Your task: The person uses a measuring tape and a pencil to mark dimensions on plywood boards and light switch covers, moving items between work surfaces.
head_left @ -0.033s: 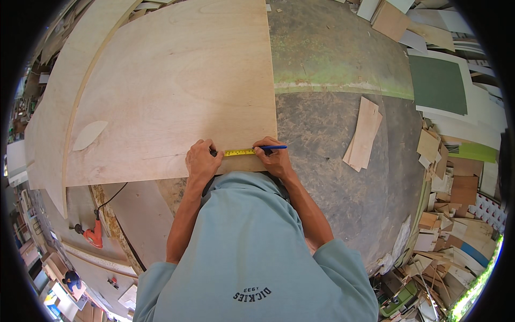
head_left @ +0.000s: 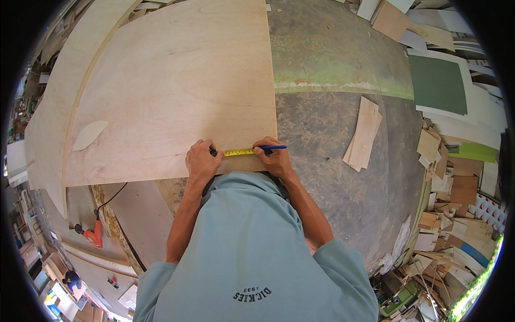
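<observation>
Got a yellow tape measure [head_left: 239,153] pinched in the left hand [head_left: 202,159] over the plywood [head_left: 177,96], plus a blue pen [head_left: 277,147] pinched in the right hand [head_left: 274,161].

Straight yellow tape measure [head_left: 239,153] across pale plywood sheet [head_left: 177,91], blue pen [head_left: 277,147] to its right

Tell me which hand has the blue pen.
The right hand. The blue pen juts from its grip past the right edge of the plywood sheet; the left hand shows no pen and is at the yellow tape's left end.
</observation>
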Demonstrator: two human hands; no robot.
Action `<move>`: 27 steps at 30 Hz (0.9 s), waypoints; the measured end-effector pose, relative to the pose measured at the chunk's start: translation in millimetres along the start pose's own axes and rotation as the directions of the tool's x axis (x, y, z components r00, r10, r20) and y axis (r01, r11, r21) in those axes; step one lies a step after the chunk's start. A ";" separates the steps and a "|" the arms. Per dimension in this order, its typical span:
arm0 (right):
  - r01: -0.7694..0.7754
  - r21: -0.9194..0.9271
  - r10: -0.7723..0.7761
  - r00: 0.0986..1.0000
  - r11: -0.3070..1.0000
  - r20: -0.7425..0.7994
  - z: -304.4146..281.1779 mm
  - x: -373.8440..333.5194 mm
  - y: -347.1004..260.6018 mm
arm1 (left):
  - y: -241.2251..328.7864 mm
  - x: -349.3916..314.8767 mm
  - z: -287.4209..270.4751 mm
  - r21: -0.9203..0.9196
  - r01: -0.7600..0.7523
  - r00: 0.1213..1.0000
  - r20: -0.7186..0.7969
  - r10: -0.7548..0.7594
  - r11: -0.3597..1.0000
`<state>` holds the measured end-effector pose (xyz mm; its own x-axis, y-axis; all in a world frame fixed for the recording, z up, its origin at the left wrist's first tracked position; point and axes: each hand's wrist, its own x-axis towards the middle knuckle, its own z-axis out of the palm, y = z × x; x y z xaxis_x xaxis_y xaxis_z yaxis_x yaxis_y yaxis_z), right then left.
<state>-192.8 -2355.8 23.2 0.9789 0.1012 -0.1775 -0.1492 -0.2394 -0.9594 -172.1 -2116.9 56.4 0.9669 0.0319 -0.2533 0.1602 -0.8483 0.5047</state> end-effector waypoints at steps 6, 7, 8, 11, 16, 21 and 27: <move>0.024 0.000 -0.024 1.000 1.000 -0.016 1.7 0.5 3.3 | -0.6 -0.1 0.3 -0.022 0.018 1.000 0.027 -0.017 1.000; 0.035 0.004 -0.035 0.999 0.999 -0.020 1.8 0.7 3.5 | -0.2 -0.3 -0.1 -0.022 0.017 0.999 0.028 -0.017 1.000; 0.046 0.007 -0.046 0.999 0.999 -0.024 2.0 0.9 3.7 | 0.4 -0.3 -0.6 -0.023 0.019 0.999 0.028 -0.019 1.000; 0.047 0.017 -0.047 0.998 0.999 -0.034 3.3 0.5 3.8 | 1.4 -0.4 -1.5 -0.023 0.024 0.999 0.030 -0.023 0.999; 0.038 0.011 -0.038 0.999 0.999 -0.029 2.7 0.1 1.7 | 1.6 -0.2 -1.5 -0.014 0.029 0.999 0.037 -0.028 0.999; 0.054 0.005 -0.053 0.998 0.999 -0.041 2.7 0.1 -0.8 | -0.6 -0.4 0.6 -0.010 0.013 1.000 0.017 -0.013 1.000; 0.040 0.022 -0.039 0.998 0.999 -0.047 4.6 1.0 2.3 | -0.2 0.3 -0.1 -0.006 0.023 0.999 0.034 -0.023 1.000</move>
<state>-192.8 -2351.8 19.7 0.9894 0.0649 -0.1299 -0.1134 -0.2137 -0.9703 -171.9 -2116.6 56.4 0.9556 0.0333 -0.2928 0.1839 -0.8439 0.5040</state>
